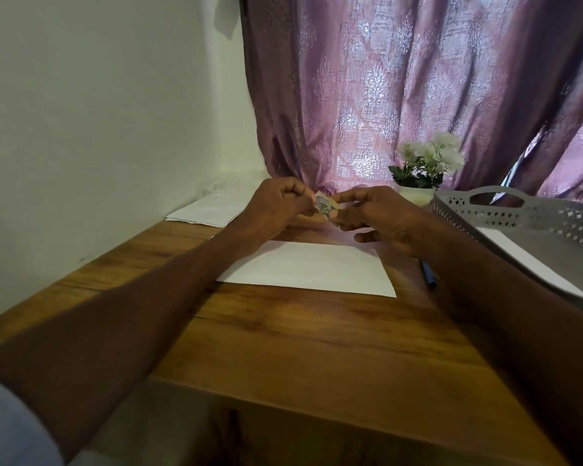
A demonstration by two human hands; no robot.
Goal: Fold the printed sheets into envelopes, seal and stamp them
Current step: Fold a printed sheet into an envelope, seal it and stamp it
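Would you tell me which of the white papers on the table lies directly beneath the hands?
The white envelope at the table's middle, below both hands; the printed sheets lie farther back by the wall, and another paper sits in the grey tray.

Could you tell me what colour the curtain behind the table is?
Mauve curtain with a silvery floral pattern; head view.

We see wooden bench (283, 331), purple patterned curtain (401, 89) behind, white-flowered potted plant (424, 163) at far edge, grey perforated tray (519, 210) right, blue pen (428, 275) beside tray, white wall (98, 95) left.

Stamps: we count one stamp (324, 206)
Envelopes: one envelope (308, 268)
Trays: one tray (532, 210)
Pens: one pen (429, 275)
Flower pots: one flower pot (416, 194)
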